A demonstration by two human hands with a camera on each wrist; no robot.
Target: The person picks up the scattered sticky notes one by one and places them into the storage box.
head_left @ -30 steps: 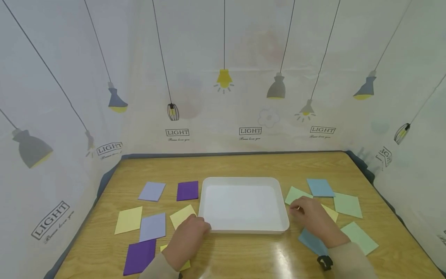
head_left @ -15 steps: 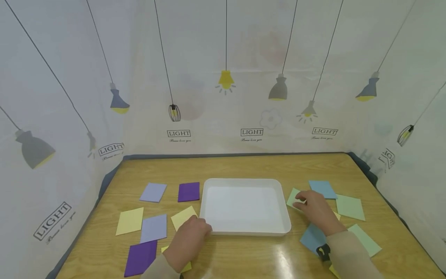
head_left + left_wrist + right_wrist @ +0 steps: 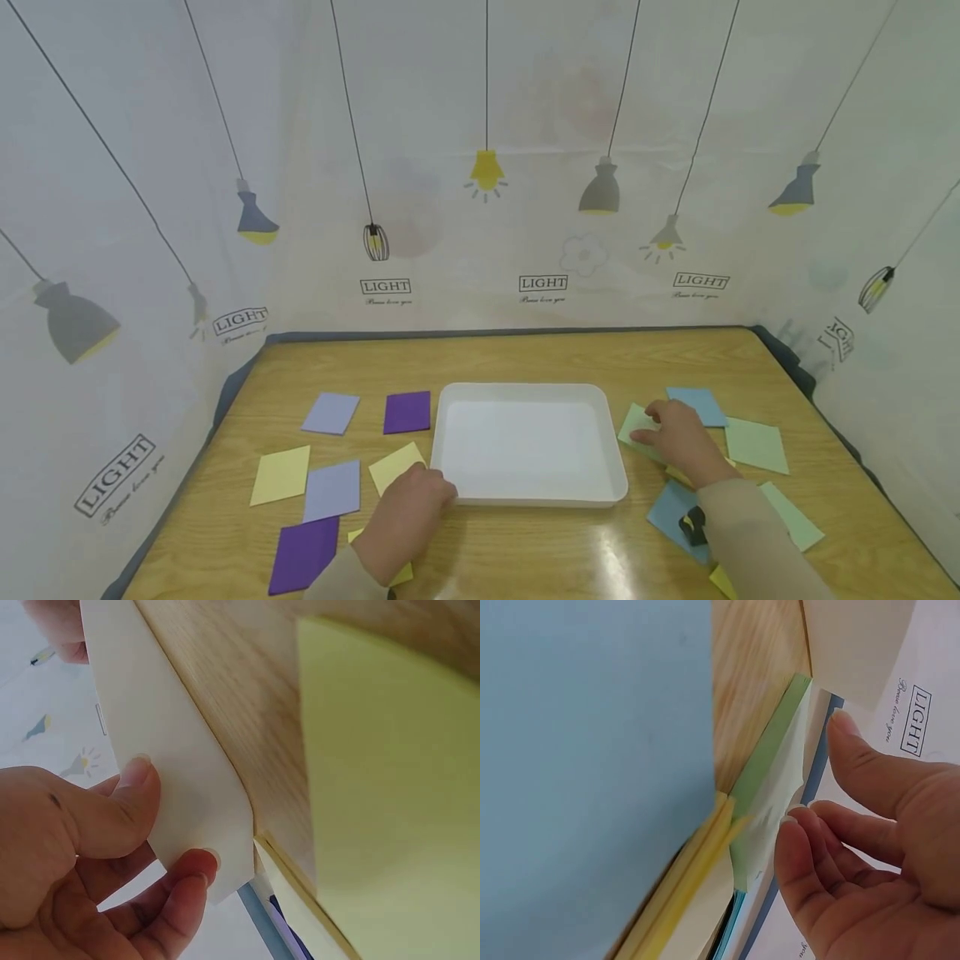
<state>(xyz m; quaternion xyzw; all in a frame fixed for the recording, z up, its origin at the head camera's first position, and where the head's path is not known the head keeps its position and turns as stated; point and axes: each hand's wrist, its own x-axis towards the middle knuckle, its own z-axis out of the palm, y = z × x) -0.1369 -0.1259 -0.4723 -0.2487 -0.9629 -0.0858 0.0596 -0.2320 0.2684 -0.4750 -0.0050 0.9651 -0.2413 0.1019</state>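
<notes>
My left hand [image 3: 405, 521] holds the near-left corner of a shallow white tray [image 3: 528, 502]. In the left wrist view, thumb and fingers press around the tray wall [image 3: 180, 765]. My right hand [image 3: 682, 442] hovers over a light green stack of sticky notes [image 3: 632, 427] just right of the tray. Its thumb and fingers stand apart with nothing held; in the right wrist view the fingertips are close to the green stack [image 3: 771, 750]. Blue sticky notes [image 3: 697, 404] lie beyond that hand, and yellow ones [image 3: 678, 475] are partly hidden beneath its wrist.
Left of the tray lie several stacks: dark purple [image 3: 407, 412], lilac [image 3: 332, 490] and yellow [image 3: 281, 475]. More green notes [image 3: 757, 444] and a blue stack [image 3: 667, 512] lie on the right. The wooden table [image 3: 525, 358] ends at a printed curtain.
My right hand has moved away from the tray's right side, forward and rightward over the green sticky notes, its thumb and fingers spreading. My left hand has stayed at the tray corner.
</notes>
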